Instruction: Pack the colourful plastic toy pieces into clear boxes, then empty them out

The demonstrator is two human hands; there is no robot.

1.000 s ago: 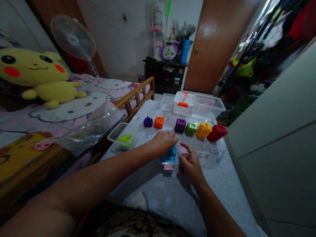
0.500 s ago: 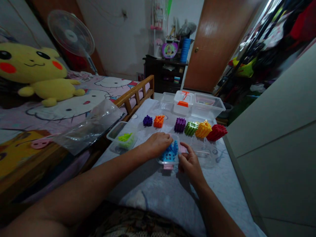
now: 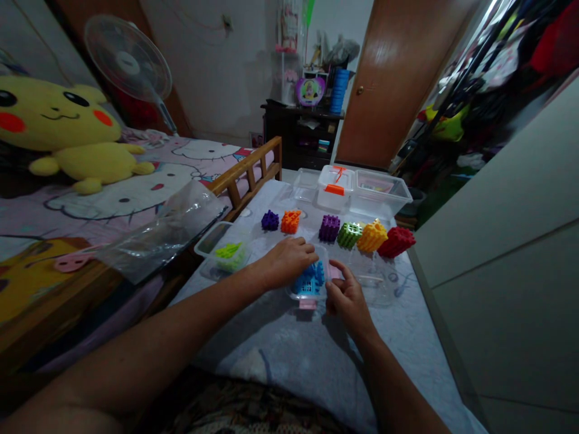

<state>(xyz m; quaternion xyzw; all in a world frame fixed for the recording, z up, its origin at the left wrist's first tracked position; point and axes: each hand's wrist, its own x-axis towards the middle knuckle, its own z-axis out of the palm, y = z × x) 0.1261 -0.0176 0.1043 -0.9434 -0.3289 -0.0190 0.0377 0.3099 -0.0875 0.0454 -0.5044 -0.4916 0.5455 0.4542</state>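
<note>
A clear plastic box with pink latches stands on the cloth-covered table in front of me. Blue plastic building blocks lie inside it, one with a window grid. My left hand reaches over the box's left rim, fingers curled down towards the blocks; its fingertips and anything in them are hidden. With thumb and fingers, my right hand grips the right side of the box near a pink latch. To the left, another clear box contains lime-green blocks.
Behind the hands stand stacked block bundles: dark blue, orange, purple, green, yellow and red. Clear containers line the far end. A wooden bed rail borders the left, a pale cabinet the right.
My left hand has shifted slightly up over the box, its fingers still bent down inside. The right hand keeps its hold, and the box stays in place.
</note>
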